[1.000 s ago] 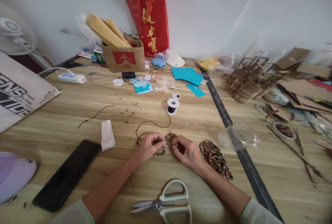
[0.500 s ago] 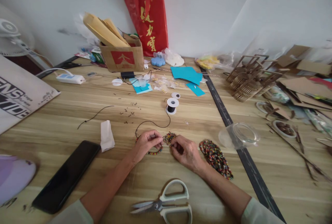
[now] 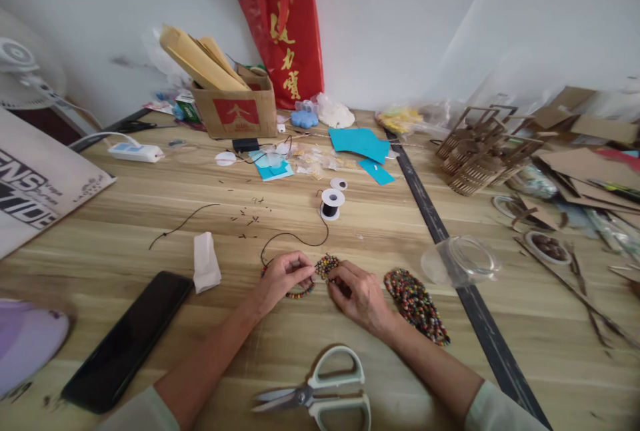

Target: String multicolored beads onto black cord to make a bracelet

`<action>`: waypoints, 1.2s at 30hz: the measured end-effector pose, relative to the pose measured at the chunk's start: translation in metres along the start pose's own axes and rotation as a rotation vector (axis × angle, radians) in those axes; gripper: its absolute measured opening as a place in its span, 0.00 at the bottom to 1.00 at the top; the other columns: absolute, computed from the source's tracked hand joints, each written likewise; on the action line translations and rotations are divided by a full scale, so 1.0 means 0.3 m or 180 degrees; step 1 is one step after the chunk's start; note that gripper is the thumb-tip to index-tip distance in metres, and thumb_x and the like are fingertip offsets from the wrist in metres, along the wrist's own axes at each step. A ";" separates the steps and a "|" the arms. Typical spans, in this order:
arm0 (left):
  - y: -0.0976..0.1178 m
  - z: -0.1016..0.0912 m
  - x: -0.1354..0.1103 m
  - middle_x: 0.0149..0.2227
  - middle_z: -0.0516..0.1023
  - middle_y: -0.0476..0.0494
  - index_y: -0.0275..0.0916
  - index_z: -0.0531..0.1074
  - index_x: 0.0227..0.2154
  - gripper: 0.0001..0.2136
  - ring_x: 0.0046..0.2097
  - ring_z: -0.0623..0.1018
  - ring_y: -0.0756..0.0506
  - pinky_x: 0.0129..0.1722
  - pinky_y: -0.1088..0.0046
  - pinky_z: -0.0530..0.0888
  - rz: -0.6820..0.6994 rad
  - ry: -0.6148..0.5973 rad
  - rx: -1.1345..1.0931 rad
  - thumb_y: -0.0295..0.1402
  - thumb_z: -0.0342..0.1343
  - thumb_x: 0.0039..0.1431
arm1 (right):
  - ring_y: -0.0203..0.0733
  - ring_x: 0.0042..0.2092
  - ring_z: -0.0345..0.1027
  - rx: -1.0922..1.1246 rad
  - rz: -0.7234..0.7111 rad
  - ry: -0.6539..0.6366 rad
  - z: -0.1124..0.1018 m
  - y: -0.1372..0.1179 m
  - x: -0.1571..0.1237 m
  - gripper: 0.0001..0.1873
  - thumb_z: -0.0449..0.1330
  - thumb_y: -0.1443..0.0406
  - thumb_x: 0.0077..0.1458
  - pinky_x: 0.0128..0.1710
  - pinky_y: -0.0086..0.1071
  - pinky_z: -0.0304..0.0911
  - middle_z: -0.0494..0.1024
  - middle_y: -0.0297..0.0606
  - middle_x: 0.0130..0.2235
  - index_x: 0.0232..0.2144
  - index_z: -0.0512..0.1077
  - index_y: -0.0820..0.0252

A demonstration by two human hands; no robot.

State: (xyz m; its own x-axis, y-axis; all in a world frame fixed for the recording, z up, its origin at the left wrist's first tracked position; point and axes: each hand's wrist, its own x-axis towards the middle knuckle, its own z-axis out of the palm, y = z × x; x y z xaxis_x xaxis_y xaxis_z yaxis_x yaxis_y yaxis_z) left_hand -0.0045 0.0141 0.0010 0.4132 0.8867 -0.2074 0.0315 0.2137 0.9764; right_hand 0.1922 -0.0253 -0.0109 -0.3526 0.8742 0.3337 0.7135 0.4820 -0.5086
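Observation:
My left hand (image 3: pixel 281 278) rests on the wooden table (image 3: pixel 350 364), fingers pinched on a black cord strung with coloured beads (image 3: pixel 300 293). The cord runs up in a loop to a white spool of black thread (image 3: pixel 332 202). My right hand (image 3: pixel 359 292) is curled beside it, fingertips pinched at a small pile of loose coloured beads (image 3: pixel 327 264); what it grips is too small to make out. A larger heap of mixed beads (image 3: pixel 415 303) lies just right of my right wrist.
White-handled scissors (image 3: pixel 320 394) lie near the front edge. A black phone (image 3: pixel 131 338) and a folded tissue (image 3: pixel 206 261) sit to the left. A clear plastic lid (image 3: pixel 463 261) lies on a dark strip to the right. Cardboard box (image 3: pixel 235 108), red bag, blue paper and wooden parts crowd the back.
Both hands have shifted slightly up the table and closer together; the beaded cord moved with the left hand. Nothing else has moved.

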 end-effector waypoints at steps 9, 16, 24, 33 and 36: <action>0.013 0.008 0.000 0.24 0.75 0.48 0.34 0.70 0.24 0.13 0.25 0.72 0.53 0.29 0.77 0.70 -0.0057 -0.0012 0.0076 0.40 0.62 0.47 | 0.36 0.30 0.66 -0.0051 0.0006 -0.0050 0.002 0.007 -0.002 0.06 0.54 0.70 0.56 0.28 0.26 0.55 0.74 0.36 0.31 0.32 0.71 0.59; -0.005 0.012 0.001 0.23 0.72 0.50 0.35 0.69 0.25 0.12 0.25 0.70 0.52 0.28 0.77 0.69 0.0043 -0.0061 0.0280 0.39 0.61 0.48 | 0.35 0.28 0.65 0.0271 -0.0034 0.0063 -0.002 0.014 -0.001 0.04 0.54 0.68 0.58 0.27 0.26 0.56 0.73 0.37 0.31 0.33 0.69 0.59; -0.010 0.027 -0.013 0.26 0.76 0.46 0.35 0.72 0.26 0.06 0.29 0.74 0.49 0.31 0.76 0.70 0.0326 -0.0269 0.0928 0.33 0.56 0.54 | 0.34 0.27 0.63 0.0966 -0.0019 0.0208 -0.016 0.002 0.002 0.05 0.53 0.66 0.60 0.25 0.25 0.57 0.70 0.35 0.27 0.33 0.68 0.60; -0.024 0.027 -0.013 0.27 0.76 0.47 0.35 0.73 0.27 0.05 0.30 0.74 0.49 0.32 0.76 0.70 0.0457 -0.0254 0.1227 0.31 0.56 0.54 | 0.32 0.24 0.60 0.1335 0.0132 -0.0006 -0.027 -0.008 0.009 0.05 0.55 0.66 0.57 0.22 0.24 0.56 0.69 0.34 0.26 0.31 0.69 0.62; -0.019 0.030 -0.014 0.27 0.76 0.47 0.35 0.73 0.27 0.05 0.30 0.73 0.49 0.31 0.76 0.69 0.0464 -0.0254 0.1289 0.31 0.56 0.53 | 0.31 0.24 0.59 0.1406 0.0208 -0.0048 -0.028 -0.008 0.010 0.06 0.55 0.65 0.57 0.21 0.23 0.55 0.69 0.33 0.25 0.30 0.69 0.61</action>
State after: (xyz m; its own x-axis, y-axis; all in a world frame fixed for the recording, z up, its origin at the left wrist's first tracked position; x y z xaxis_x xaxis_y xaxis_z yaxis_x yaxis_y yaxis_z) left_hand 0.0017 0.0054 -0.0032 0.5083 0.8578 -0.0760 0.3155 -0.1034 0.9433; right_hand 0.1945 -0.0242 -0.0020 -0.3266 0.9028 0.2797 0.4086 0.4017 -0.8196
